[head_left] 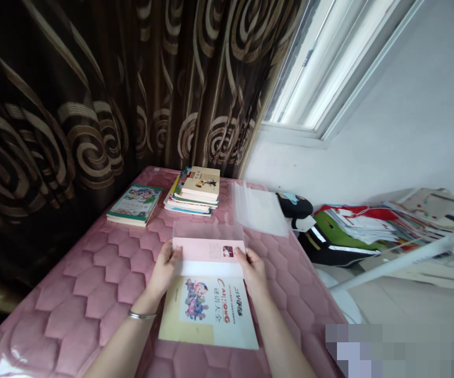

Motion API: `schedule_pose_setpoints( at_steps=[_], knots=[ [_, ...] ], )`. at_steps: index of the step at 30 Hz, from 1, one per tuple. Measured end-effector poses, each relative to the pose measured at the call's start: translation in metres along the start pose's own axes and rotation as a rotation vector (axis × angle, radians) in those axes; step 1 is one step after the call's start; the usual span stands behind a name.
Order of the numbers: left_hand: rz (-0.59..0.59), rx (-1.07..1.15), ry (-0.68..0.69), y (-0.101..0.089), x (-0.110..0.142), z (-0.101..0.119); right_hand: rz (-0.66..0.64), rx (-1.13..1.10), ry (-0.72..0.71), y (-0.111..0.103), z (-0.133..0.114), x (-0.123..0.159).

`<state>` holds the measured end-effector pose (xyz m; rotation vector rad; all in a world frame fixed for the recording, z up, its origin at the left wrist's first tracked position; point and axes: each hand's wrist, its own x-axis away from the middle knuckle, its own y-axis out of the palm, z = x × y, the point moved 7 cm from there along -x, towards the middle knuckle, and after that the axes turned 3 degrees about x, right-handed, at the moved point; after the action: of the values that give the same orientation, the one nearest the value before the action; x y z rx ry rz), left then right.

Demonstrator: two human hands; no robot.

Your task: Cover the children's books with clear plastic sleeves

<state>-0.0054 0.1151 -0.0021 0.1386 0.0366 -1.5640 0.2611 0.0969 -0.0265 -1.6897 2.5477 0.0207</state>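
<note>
Two hands, the left hand and the right hand, curl lightly, gripping the top edges of a clear plastic sleeve over a children's book; it lies on a pink quilted pad; beyond sit a book stack and a loose sleeve.
</note>
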Motion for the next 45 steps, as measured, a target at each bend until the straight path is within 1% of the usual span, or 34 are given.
schedule_pose_setpoints(
  at_steps=[7, 12, 16, 21, 27, 32, 38, 41, 45],
  knots=[
    [0.022, 0.077, -0.08, -0.0025, 0.0045, 0.0001, 0.013, 0.006, -0.005, 0.0, 0.0009, -0.0002],
    [-0.038, 0.106, -0.045, 0.0009, 0.0024, -0.0022, 0.016, -0.008, 0.02, 0.0006, 0.0013, 0.0002],
    [-0.019, 0.045, -0.019, -0.0005, 0.0005, -0.0026, 0.012, -0.008, 0.015, 0.0005, -0.0039, 0.0016],
    [-0.003, 0.035, -0.005, -0.0008, 0.0005, -0.0002, -0.022, -0.026, 0.009, 0.0019, -0.0061, 0.0019],
    [-0.013, 0.011, 0.011, 0.0001, -0.0001, 0.0014, -0.001, -0.013, 0.005, 0.0013, -0.0042, 0.0011],
    [-0.019, 0.01, -0.013, 0.0, 0.0008, -0.0003, -0.002, -0.03, 0.004, 0.0023, -0.0053, 0.0018],
    [-0.005, 0.083, -0.068, -0.0011, 0.0043, 0.002, 0.006, -0.009, -0.011, 0.0021, -0.005, 0.0013],
    [-0.031, 0.094, -0.062, 0.0012, 0.0035, 0.0018, 0.01, 0.006, -0.024, 0.0015, -0.0051, 0.0009],
    [-0.044, 0.098, -0.051, 0.003, 0.0013, -0.0019, -0.001, -0.001, -0.002, 0.0015, -0.0046, 0.0012]
  ],
)
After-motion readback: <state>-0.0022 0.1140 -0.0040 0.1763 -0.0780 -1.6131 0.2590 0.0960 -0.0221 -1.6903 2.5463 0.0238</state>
